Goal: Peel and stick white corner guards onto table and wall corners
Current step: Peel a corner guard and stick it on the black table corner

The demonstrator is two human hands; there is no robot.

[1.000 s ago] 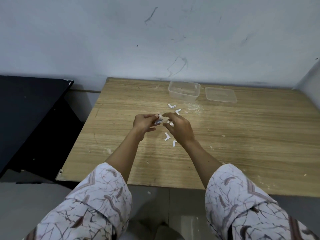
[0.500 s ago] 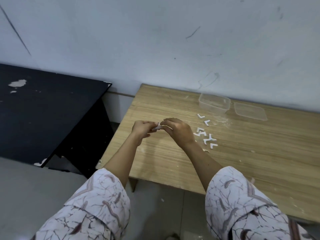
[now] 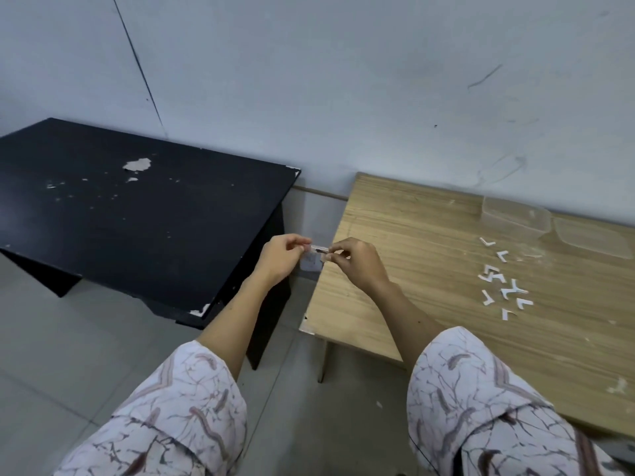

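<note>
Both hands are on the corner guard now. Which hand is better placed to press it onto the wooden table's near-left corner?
Probably the right hand: it hovers over the wooden table, nearer that corner than the left hand, which is over the gap beside the black table. Both pinch the corner guard, so either could carry it.

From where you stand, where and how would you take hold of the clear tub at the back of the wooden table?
Take the clear tub by its near long rim, coming from above and in front. It stands upright and open-topped, so a thumb-and-finger grip over that wall fits. The wall behind blocks the far side, its lid lies close on its right, and the white backing scraps lie in front, apart from it.
</note>
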